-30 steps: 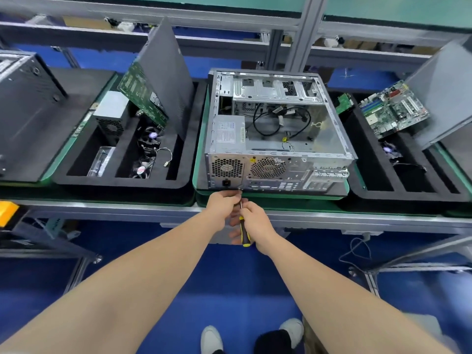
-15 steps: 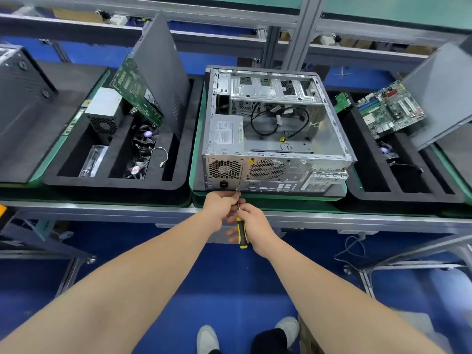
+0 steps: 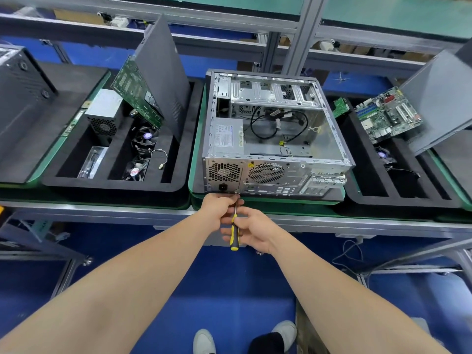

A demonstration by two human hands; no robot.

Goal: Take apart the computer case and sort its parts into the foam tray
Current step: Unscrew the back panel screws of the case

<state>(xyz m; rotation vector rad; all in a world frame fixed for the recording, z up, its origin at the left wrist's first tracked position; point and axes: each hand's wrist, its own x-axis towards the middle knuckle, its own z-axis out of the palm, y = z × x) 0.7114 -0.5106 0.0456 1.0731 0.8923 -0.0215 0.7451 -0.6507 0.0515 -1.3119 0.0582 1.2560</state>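
An open metal computer case point(image 3: 274, 139) lies on its side on a green mat, its rear panel toward me, with the power supply point(image 3: 226, 135) and loose black cables point(image 3: 278, 122) still inside. My right hand point(image 3: 251, 231) grips the yellow-and-black handle of a screwdriver point(image 3: 233, 232), whose tip sits at the bottom edge of the rear panel under the power socket. My left hand point(image 3: 221, 206) pinches the screwdriver's shaft close to the tip. A black foam tray point(image 3: 112, 186) to the left holds a power supply, fans, a green board and a grey side panel.
A second foam tray point(image 3: 398, 203) on the right holds a motherboard point(image 3: 388, 114) and a leaning grey panel point(image 3: 441, 98). Another dark case point(image 3: 20, 80) sits at far left. A metal bench rail point(image 3: 357, 224) runs along the front, with blue floor and my shoes below.
The view has shifted slightly. Both hands stay on the screwdriver at the same spot on the rear panel, with my right hand's fingers shifting on the handle.
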